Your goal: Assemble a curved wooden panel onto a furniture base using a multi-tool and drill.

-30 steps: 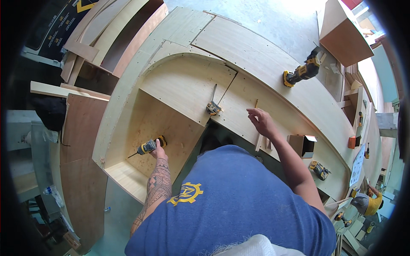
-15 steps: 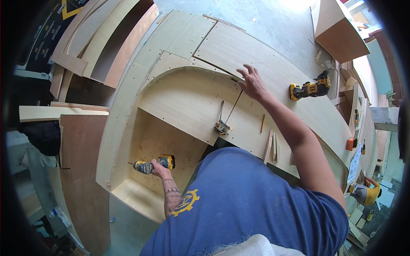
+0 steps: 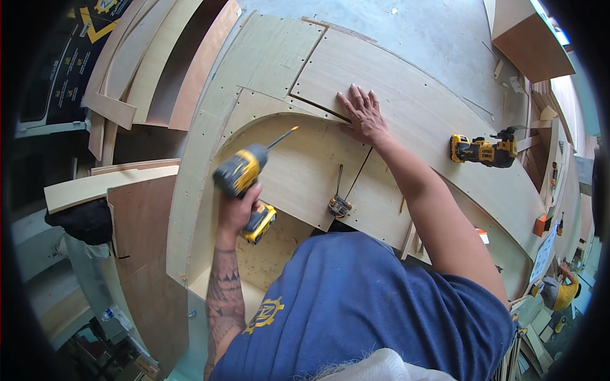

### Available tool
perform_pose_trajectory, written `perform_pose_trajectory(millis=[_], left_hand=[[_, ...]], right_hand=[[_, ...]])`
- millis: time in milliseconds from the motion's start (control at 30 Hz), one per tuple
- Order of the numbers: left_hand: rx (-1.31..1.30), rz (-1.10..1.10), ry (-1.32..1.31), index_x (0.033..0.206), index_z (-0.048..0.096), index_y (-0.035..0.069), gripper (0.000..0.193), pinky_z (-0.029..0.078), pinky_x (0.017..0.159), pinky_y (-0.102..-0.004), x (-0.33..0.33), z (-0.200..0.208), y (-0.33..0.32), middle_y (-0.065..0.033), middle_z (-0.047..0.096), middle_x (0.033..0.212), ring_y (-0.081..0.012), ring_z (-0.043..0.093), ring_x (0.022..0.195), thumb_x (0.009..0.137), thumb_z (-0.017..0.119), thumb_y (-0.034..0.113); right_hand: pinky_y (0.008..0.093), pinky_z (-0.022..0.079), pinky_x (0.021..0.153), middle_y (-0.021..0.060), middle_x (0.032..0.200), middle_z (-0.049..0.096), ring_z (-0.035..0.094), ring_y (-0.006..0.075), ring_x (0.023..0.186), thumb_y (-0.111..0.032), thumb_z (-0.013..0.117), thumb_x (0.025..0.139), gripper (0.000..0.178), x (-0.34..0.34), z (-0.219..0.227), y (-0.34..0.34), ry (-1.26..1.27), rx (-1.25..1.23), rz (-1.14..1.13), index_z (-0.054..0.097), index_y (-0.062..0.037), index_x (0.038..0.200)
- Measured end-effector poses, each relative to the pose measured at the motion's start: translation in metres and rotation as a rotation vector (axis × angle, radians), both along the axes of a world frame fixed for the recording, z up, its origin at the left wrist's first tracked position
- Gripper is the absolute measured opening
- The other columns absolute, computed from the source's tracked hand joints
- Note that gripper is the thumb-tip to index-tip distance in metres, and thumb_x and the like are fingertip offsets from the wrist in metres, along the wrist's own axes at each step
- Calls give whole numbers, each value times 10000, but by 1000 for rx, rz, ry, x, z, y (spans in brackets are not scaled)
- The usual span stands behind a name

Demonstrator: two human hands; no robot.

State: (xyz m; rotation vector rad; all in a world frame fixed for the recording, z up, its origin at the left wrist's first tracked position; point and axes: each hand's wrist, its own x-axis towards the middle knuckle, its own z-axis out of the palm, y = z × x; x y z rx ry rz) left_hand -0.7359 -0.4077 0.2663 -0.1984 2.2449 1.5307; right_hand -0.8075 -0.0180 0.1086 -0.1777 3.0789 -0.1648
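My left hand [image 3: 236, 213] is closed round the grip of a yellow and black cordless drill [image 3: 241, 170], blurred by motion. It is raised over the wooden frame, and its long bit points up and to the right. Flat on a plywood panel [image 3: 413, 95], fingers spread, lies my right hand [image 3: 365, 117], close to the panel's edge by the curved recess. Below that hand, a small yellow and black tape measure [image 3: 339, 206] rests on the recessed board [image 3: 298, 171], with a thin dark piece sticking out above it.
Another yellow and black power tool [image 3: 484, 150] lies on the panel to the right. A pencil [image 3: 401, 204] is near my right forearm. Curved plywood pieces [image 3: 149, 63] stand at the far left. A person in yellow [image 3: 559, 292] is at the far right.
My left hand has lifted the drill up out of the open compartment, its bit now pointing up and to the right. My right hand has come down flat onto the panel.
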Motion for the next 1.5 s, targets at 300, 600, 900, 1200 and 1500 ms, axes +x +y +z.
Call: perform_pose_trajectory(millis=[300, 600, 900, 1200, 1500], left_hand=[[-373, -492, 129, 941, 708, -27, 333, 586, 629, -390, -117, 35, 104, -139, 688, 659, -230, 729, 598, 880, 746, 298], [-536, -585, -98, 899, 685, -25, 284, 570, 588, -335, -141, 53, 135, -67, 667, 659, -159, 683, 577, 888, 732, 254], [-678, -751, -55, 919, 694, -17, 287, 574, 603, -373, -150, 64, 152, -107, 671, 663, -206, 697, 590, 882, 694, 268], [-759, -985, 236, 1044, 709, -11, 300, 585, 635, -391, -168, 56, 164, -144, 702, 729, -232, 704, 612, 860, 670, 223], [-814, -883, -68, 1028, 694, -11, 295, 566, 587, -362, -167, 99, 187, -103, 669, 683, -194, 674, 578, 866, 683, 235]], right_hand=[[536, 185, 1303, 132, 1544, 431, 392, 335, 1466, -406, 810, 827, 519, 6, -4, 15, 138, -388, 36, 653, -231, 1289], [533, 214, 1297, 97, 1453, 511, 442, 324, 1410, -379, 796, 840, 324, 4, -8, 17, 195, -455, 64, 694, -187, 1080], [534, 255, 1276, 100, 1441, 527, 468, 339, 1384, -347, 807, 846, 255, 4, -5, 16, 223, -487, 61, 703, -196, 1024], [508, 251, 1289, 36, 1425, 558, 439, 323, 1428, -313, 791, 844, 100, 5, -4, 15, 205, -521, 124, 738, -234, 876], [505, 241, 1292, 26, 1414, 569, 433, 292, 1433, -322, 785, 834, 101, 5, -7, 18, 174, -528, 126, 754, -229, 859]])
